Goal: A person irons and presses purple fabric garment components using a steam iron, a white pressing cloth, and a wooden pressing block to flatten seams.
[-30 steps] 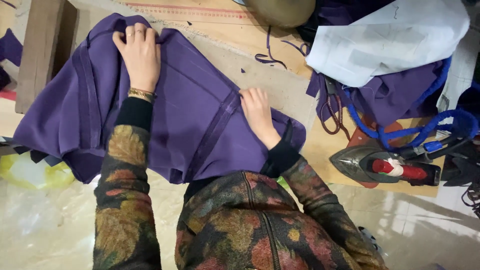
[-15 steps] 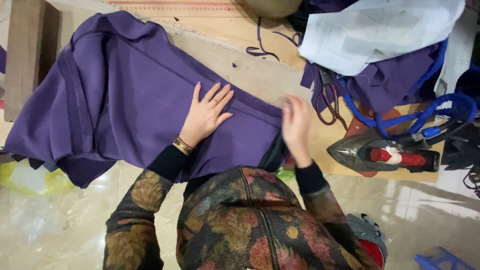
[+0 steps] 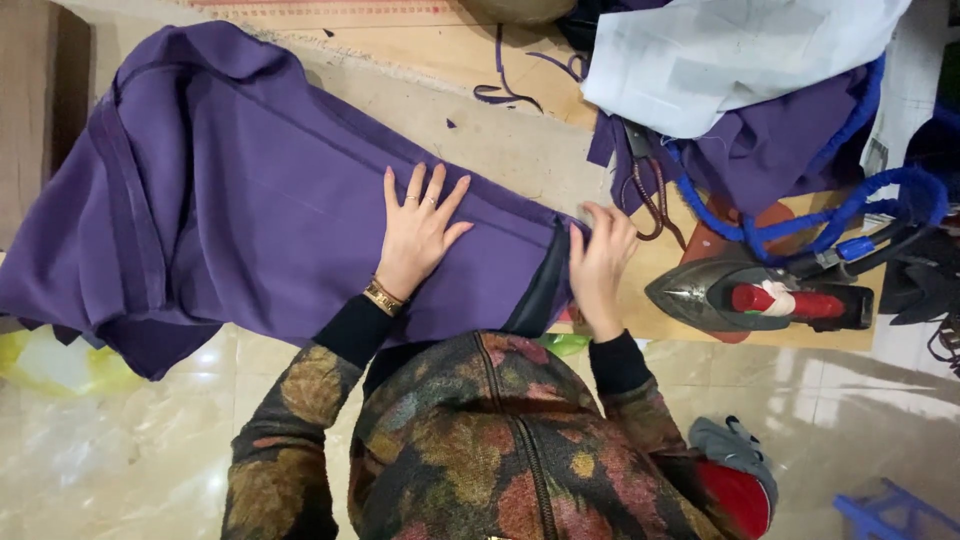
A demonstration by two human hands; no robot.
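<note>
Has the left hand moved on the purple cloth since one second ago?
Yes. The left hand has moved right along the purple cloth, toward the iron, and now lies flat near the right hand.

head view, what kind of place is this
Likely a tailoring or garment workshop: purple fabric lies spread on a work table under both hands, a clothes iron sits at its right end, and scissors lie by more cloth.
</note>
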